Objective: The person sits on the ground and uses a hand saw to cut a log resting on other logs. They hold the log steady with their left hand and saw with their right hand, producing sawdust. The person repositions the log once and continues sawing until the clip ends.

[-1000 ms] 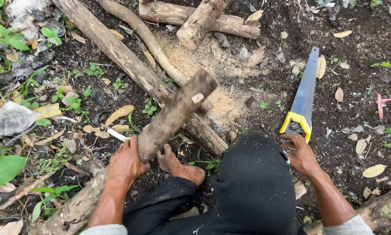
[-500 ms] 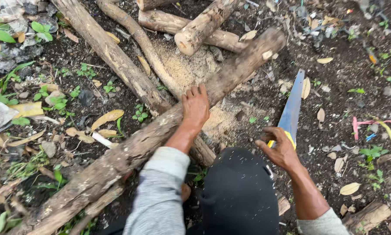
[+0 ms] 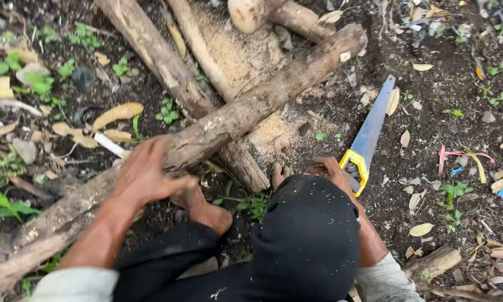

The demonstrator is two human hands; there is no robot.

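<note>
The left hand (image 3: 145, 176) lies palm-down over a long, bark-covered log (image 3: 251, 103), its fingers curled around the near-left stretch of the trunk and clamped on it. The log runs on a slant from the near left to the far right, where its cut end shows pale wood, and it rests across two other logs (image 3: 167, 64) that run from far to near beneath it. A pale patch of sawdust (image 3: 265, 134) lies on the dark soil just right of where the logs cross, with more spread farther back between the trunks.

The right hand (image 3: 332, 170) is at the yellow handle of a handsaw (image 3: 369, 131), which lies flat on the ground to the right of the log, blade pointing far-right. A dark-clothed knee hides most of that hand (only the knuckles and fingertips show), so I cannot tell whether the fingers have closed on the grip or merely rest on it. A bare foot (image 3: 279, 173) peeks out between the log and the saw.

By my judgement the step in hand is steadying the log while taking up the saw. The next move calls for a firm grip on the handle and the blade brought across the log, with the left hand bearing down to stop it rolling.
</note>
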